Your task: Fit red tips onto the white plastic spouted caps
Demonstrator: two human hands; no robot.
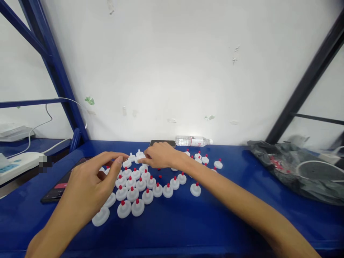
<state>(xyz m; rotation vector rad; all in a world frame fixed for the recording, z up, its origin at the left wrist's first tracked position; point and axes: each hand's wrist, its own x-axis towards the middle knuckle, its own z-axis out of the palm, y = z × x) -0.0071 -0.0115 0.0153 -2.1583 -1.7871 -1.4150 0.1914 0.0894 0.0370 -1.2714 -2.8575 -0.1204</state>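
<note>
Where discs cluster (139,186) — right hand (161,156), smooth plastic

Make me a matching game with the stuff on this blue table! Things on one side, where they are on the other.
Things:
1. water bottle
2. black plastic bag
3. white power strip
4. white caps with red tips

Places:
A. far left, beside the table
B. lying on its side along the wall
C. right end of the table
D. middle of the table, under the hands

Pairs: 1-B, 2-C, 3-A, 4-D
</note>
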